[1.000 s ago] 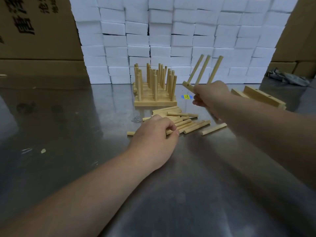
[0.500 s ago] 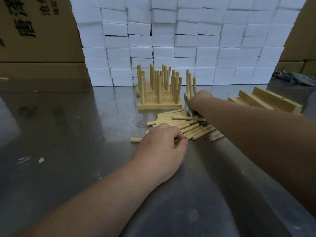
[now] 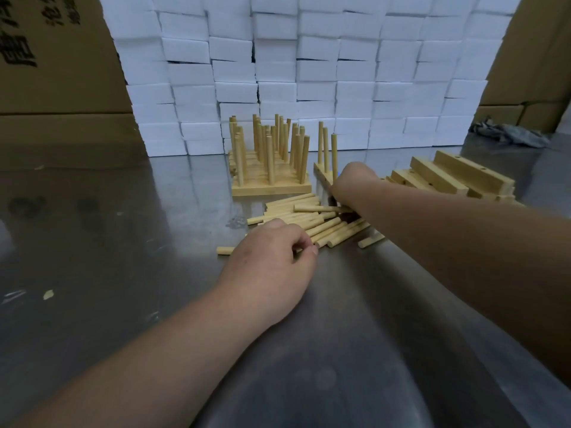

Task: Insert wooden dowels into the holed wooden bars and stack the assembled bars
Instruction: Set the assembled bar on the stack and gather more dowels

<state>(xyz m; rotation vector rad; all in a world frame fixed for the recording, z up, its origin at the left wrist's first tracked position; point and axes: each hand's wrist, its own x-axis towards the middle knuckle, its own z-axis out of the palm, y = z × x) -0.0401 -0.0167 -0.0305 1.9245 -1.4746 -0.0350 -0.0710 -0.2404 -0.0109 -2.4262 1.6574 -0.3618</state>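
A block of assembled bars (image 3: 272, 188) with several upright dowels stands at the table's middle. Just right of it my right hand (image 3: 355, 180) grips a bar (image 3: 321, 174) carrying three upright dowels, set down on the table beside the block. A loose pile of dowels (image 3: 312, 220) lies in front. My left hand (image 3: 272, 267) rests at the pile's near edge, its fingers curled and pinching a dowel. Empty holed bars (image 3: 457, 177) are heaped at the right, behind my right forearm.
The metal table (image 3: 123, 242) is backed by a wall of white foam blocks (image 3: 309, 72). Cardboard boxes (image 3: 55, 72) flank it on both sides. A grey rag (image 3: 509, 134) lies far right. One stray dowel (image 3: 225, 250) sits left of my left hand.
My right hand lowered the three-dowel bar from mid-air to the table beside the assembled block, turning its dowels upright. My left hand stayed at the dowel pile.
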